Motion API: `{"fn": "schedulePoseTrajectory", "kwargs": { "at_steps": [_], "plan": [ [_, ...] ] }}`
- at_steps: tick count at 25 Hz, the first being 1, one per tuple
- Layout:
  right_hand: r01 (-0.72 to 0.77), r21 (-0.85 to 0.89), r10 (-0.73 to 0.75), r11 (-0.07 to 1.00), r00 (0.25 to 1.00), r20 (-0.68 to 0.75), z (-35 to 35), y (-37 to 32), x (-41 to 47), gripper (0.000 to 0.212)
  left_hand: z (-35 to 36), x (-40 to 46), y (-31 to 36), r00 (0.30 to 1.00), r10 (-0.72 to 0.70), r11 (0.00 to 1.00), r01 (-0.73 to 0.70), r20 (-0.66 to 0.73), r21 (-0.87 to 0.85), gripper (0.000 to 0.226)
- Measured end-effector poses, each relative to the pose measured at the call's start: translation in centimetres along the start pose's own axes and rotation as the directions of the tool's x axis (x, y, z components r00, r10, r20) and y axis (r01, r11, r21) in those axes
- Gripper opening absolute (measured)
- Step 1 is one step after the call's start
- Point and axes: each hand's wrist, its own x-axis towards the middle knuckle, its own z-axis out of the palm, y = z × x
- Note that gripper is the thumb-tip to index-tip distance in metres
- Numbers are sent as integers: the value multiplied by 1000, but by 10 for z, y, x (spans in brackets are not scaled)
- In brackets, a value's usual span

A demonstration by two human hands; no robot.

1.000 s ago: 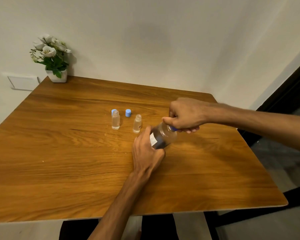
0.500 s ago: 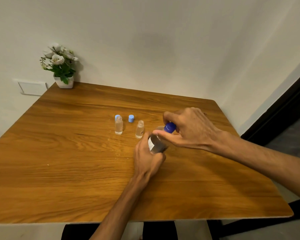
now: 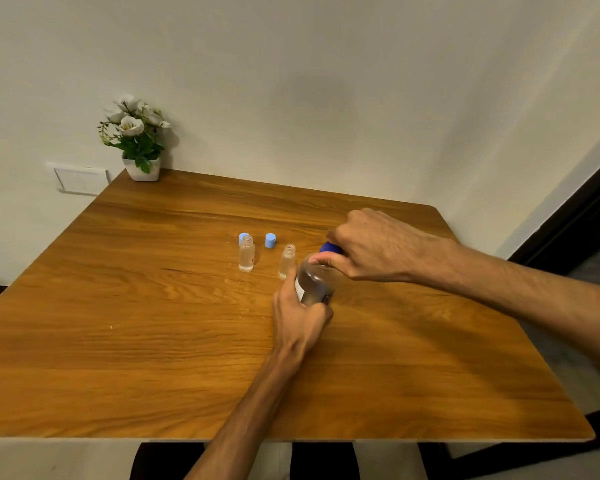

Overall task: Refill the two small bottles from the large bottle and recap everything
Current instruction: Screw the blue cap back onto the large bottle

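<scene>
Right hand [image 3: 371,244] regripped dark blue cap [image 3: 329,248] — knuckles up

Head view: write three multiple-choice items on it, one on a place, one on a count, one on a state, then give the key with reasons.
1. Where is the flower pot?
A. far left corner of the table
B. near right corner
C. beside the bottles

2. How many light blue caps lie loose on the table?
A. one
B. two
C. four

3. The two small bottles are:
A. capped
B. uncapped
C. lying down

Key: 1 A, the pot stands by the wall. 2 B, one cap between the bottles, another behind the left small bottle. 3 B, it and the right small bottle stand with open necks.
</scene>
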Motion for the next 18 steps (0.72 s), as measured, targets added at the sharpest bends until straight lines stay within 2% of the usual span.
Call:
{"fn": "schedulePoseTrajectory", "kwargs": {
  "at_steps": [5, 10, 12, 14, 16, 18],
  "plan": [
    [-25, -43, 27, 999, 999, 42, -14, -2, 8, 78, -1, 1, -2, 999, 10, 1000, -10, 30, 21, 55],
    [-45, -66, 44, 997, 999, -7, -23, -9, -2, 77, -1, 0, -7, 996, 81, 996, -83, 33, 39, 59],
    [-134, -85, 133, 987, 991, -21, -24, -20, -2, 75, -4, -4, -10, 997, 75, 995, -75, 1, 61, 68],
    [-276, -9, 275, 961, 960, -52, -24, -38, 1, 69, -9, -8, -13, 998, 44, 997, -41, -53, 68, 79],
    [-363, 37, 365, 931, 928, -72, -23, -53, 6, 67, -14, -12, -14, 994, 36, 998, -31, -104, 52, 72],
    [-391, 23, 392, 920, 917, -77, -25, -60, 11, 68, -20, -13, -10, 991, 46, 998, -41, -128, 45, 59]
  ]
}}
